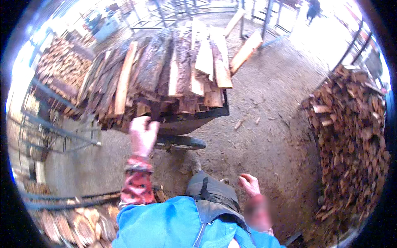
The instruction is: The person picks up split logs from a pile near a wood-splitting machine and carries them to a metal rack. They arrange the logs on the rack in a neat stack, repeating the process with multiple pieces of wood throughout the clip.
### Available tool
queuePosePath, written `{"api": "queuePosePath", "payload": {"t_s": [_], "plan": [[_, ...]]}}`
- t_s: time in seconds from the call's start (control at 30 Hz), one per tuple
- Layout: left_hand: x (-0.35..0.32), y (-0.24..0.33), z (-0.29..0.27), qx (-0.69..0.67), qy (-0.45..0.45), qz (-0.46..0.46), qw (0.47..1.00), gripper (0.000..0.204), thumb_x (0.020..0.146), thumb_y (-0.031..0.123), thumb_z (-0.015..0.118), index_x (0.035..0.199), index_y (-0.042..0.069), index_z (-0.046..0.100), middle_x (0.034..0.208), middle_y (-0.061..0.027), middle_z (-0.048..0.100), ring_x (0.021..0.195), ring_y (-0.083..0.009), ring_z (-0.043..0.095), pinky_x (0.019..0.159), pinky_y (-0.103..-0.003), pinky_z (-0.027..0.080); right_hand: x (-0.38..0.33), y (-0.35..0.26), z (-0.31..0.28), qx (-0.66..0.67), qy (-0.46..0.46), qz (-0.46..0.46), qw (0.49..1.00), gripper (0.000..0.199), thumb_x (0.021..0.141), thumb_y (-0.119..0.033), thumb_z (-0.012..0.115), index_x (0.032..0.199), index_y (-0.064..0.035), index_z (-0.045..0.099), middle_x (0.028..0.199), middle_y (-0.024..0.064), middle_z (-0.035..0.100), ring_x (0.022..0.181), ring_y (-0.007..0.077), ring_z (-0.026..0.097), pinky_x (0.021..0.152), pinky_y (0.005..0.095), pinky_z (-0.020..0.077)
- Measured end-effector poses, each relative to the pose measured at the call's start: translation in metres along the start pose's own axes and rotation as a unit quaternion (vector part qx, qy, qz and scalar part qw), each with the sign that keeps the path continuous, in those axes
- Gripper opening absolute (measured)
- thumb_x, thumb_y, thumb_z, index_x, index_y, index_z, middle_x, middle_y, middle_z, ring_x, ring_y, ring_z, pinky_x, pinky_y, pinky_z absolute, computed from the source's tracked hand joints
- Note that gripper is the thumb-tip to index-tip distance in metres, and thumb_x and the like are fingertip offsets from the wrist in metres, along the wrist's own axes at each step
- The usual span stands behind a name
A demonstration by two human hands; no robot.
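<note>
In front of me stands a wheeled cart (194,120) loaded high with long split slabs of wood (151,74), some still with bark. My left hand (142,133) reaches forward to the near edge of the load, its fingers curled against the wood ends. What lies inside its fingers is hidden. A tyre (182,142) shows beneath the cart's dark rim. My right hand (249,184) hangs low at my side, away from the cart, fingers loosely bent and nothing seen in it.
A tall firewood stack (349,140) rises on the right. Another wood pile (62,64) stands at the far left, near a blue-grey metal frame (62,128). Split logs (82,227) lie at the lower left. Wood scraps (239,123) litter the floor. A distant person (314,10) is at the top right.
</note>
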State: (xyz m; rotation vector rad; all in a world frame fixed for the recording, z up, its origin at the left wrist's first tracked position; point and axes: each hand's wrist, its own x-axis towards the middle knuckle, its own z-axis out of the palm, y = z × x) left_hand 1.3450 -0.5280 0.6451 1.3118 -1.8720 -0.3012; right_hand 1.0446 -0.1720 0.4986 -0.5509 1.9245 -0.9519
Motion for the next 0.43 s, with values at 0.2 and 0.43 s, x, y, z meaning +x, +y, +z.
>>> {"api": "queuePosePath", "payload": {"t_s": [0.2,0.43], "plan": [[-0.131,0.055,0.105,-0.013,-0.410,-0.046,0.911,0.038,0.075,0.032,0.071,0.094,0.000,0.067,0.087,-0.0165,0.069,0.080,-0.0263,0.067,0.073,-0.036,0.053,-0.038,0.111,-0.068,0.103,0.092,0.104,0.985,0.031,0.087,-0.020,0.068,0.105,0.0046,0.064,0.084,0.0082,0.068,0.066,0.0137,0.064,0.058,0.0275,0.0535],[-0.207,0.066,0.203,-0.040,-0.622,-0.053,0.780,0.043,0.072,0.040,0.067,0.096,0.004,0.072,0.095,-0.0224,0.069,0.097,-0.0292,0.067,0.092,-0.039,0.048,-0.074,0.176,-0.067,0.220,0.187,0.144,0.947,0.031,0.087,-0.021,0.070,0.110,-0.0009,0.065,0.091,0.0090,0.069,0.073,0.0187,0.068,0.056,0.0313,0.0547]]}}
